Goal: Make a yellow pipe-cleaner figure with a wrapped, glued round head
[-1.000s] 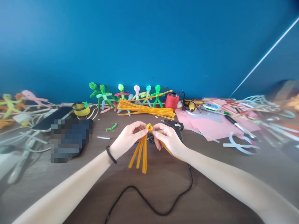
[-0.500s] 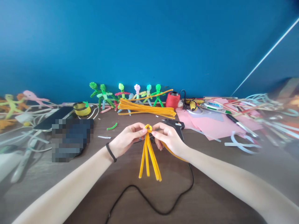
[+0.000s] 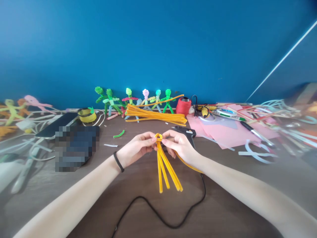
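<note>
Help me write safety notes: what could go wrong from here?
The yellow loop pinched between the left hand and right hand could slip and loosen. The black cord in the foreground might get caught. The glue gun lies just beyond the right hand; if hot, which doesn't show, it could burn.

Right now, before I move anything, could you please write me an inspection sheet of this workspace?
Surface: brown table, bare between the forearms apart from a cable.
Things in work: yellow pipe cleaners, looped at the top, loose ends hanging down.
Hands: left hand and right hand both pinch the loop, one on each side.
Clutter: pipe cleaner bundle behind the hands; glue gun, pink paper and paper strips on the right.
Cables: black cable bends across the near table; white cables lie at left.
Surroundings: blue wall, fuzzy figures before it; other people, nothing seen.
</note>
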